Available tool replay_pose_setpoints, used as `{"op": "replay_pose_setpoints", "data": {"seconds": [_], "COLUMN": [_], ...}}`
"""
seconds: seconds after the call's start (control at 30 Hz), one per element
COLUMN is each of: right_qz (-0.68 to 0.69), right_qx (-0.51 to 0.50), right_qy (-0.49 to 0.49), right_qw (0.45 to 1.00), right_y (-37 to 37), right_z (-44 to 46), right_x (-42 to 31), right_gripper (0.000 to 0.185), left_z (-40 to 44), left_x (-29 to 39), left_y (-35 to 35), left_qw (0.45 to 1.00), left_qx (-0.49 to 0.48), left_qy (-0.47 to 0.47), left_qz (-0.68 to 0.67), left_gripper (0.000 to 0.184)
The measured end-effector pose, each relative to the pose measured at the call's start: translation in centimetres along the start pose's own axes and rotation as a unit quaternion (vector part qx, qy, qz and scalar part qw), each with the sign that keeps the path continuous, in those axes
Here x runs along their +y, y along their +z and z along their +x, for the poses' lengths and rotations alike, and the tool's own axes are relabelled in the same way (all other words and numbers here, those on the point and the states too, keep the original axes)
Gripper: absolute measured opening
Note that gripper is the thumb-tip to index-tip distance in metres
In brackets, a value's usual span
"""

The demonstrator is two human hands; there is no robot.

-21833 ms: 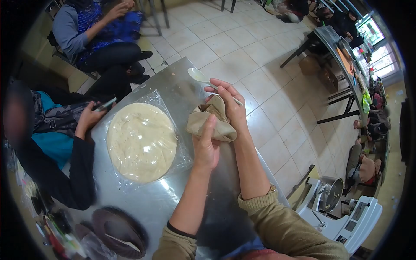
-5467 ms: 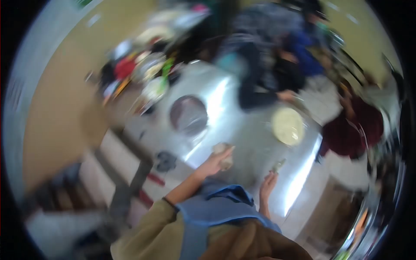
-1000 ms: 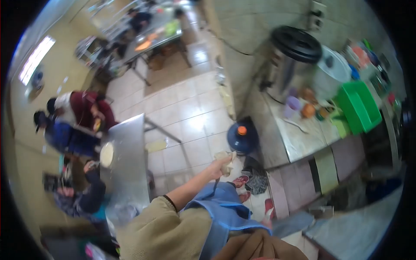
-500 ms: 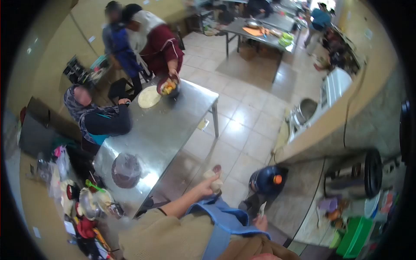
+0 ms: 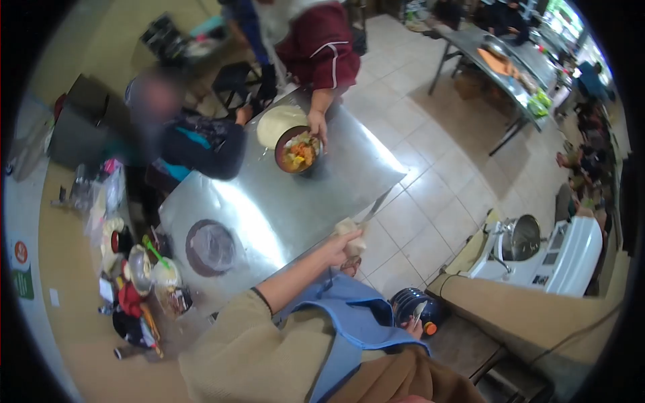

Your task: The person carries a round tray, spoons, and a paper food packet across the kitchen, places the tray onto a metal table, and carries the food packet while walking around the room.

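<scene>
My left hand is closed round a crumpled beige cloth, held out beyond the near edge of the metal table. Low at my right side, my right hand grips a pale spoon in front of a dark blue water bottle. A round pale dough sheet lies at the table's far side. Beside it, a person in dark red holds a dark bowl of colourful food by its rim. A brown round container with clear plastic rests at the table's left end.
A seated person leans on the table's left side. Bowls and utensils crowd a surface at the left. The blue bottle stands on the floor near me, with a white mixer at the right. Another work table stands farther back.
The view has swung and come nearer to the metal table. The person in dark red now holds the bowl lower, over the table. My hands still hold the cloth and the spoon.
</scene>
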State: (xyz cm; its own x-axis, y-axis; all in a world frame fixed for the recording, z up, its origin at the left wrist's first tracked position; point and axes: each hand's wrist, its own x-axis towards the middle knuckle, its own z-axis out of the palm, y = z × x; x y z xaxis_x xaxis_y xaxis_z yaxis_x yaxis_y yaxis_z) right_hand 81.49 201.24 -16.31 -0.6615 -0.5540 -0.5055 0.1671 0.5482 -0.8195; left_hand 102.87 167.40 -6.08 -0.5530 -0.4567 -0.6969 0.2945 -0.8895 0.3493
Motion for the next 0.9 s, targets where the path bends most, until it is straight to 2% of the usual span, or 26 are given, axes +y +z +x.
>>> {"op": "replay_pose_setpoints", "data": {"seconds": [0.07,0.13,0.3,0.37,0.43,0.53,0.57,0.6,0.63,0.7,0.73,0.8,0.9], "right_qz": [0.027,0.019,0.012,0.014,-0.023,-0.167,-0.105,-0.254,-0.308,-0.299,-0.232,-0.263,-0.224], "right_qx": [-0.012,-0.024,-0.052,-0.039,-0.066,-0.072,-0.059,-0.073,-0.046,-0.097,-0.117,-0.140,-0.160], "right_qy": [0.018,0.090,0.025,0.018,0.077,0.023,-0.049,-0.128,-0.258,-0.172,-0.179,-0.214,-0.133], "right_qw": [0.999,0.996,0.998,0.999,0.995,0.983,0.992,0.956,0.915,0.934,0.949,0.930,0.952], "right_y": [-1.1,-2.2,-6.7,-8.8,-10.9,-12.1,-12.8,-13.8,-13.8,-13.4,-12.6,-11.5,-9.2], "right_z": [1.9,3.7,13.7,19.1,23.5,28.6,33.5,36.8,39.2,43.8,45.7,48.5,50.3], "right_x": [1.3,1.7,6.7,5.6,0.4,-14.1,-12.8,-14.9,-17.0,-21.7,-23.3,-26.3,-27.1], "right_gripper": [0.022,0.021,0.022,0.023,0.024,0.027,0.031,0.034,0.037,0.034,0.031,0.030,0.031], "left_z": [2.0,3.7,8.0,9.7,10.9,12.5,13.0,13.2,13.1,13.4,13.9,15.0,15.7], "left_x": [0.6,1.1,2.3,2.4,2.8,3.0,2.9,2.6,2.2,1.8,1.5,0.7,1.5], "left_y": [1.1,2.8,5.3,6.6,8.1,10.4,11.0,11.3,11.6,12.7,13.0,13.2,15.3], "left_qw": [0.999,0.998,0.995,0.990,0.978,0.960,0.953,0.946,0.946,0.948,0.948,0.947,0.934], "left_qx": [0.032,0.049,0.050,0.072,0.095,0.119,0.136,0.156,0.156,0.145,0.138,0.126,0.166], "left_qy": [0.008,0.014,0.042,0.075,0.115,0.172,0.187,0.196,0.193,0.187,0.188,0.192,0.206], "left_qz": [-0.023,-0.035,-0.073,-0.099,-0.146,-0.187,-0.198,-0.205,-0.207,-0.212,-0.215,-0.224,-0.241], "left_gripper": [0.027,0.027,0.030,0.031,0.033,0.033,0.033,0.033,0.032,0.031,0.031,0.029,0.028]}}
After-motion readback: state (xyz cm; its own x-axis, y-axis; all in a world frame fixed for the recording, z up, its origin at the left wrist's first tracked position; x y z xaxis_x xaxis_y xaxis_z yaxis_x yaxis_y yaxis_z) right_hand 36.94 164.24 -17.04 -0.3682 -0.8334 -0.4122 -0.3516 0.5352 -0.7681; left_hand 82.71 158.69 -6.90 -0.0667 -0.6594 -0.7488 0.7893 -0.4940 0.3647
